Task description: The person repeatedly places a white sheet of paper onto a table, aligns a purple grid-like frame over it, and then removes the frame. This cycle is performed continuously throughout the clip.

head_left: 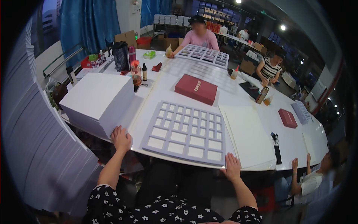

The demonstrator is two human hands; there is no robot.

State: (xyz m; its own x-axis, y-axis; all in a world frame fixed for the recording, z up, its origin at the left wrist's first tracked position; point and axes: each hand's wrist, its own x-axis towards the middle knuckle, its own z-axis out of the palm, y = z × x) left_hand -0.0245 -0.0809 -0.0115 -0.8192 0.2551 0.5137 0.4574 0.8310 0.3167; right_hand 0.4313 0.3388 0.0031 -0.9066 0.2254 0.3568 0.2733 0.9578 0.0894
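The white table (158, 87) was bordered at its left by a tall stack of white sheets (100, 93). The lavender compartmented tray (185, 133) was laid flat by the near edge, with a maroon box (195, 89) set beyond it. Nothing was grasped: the left hand (121, 139) was rested beside the stack, the right hand (232, 166) at the tray's near right corner. A pause was suggested; for any lift, opposite tray edges would need to be gripped.
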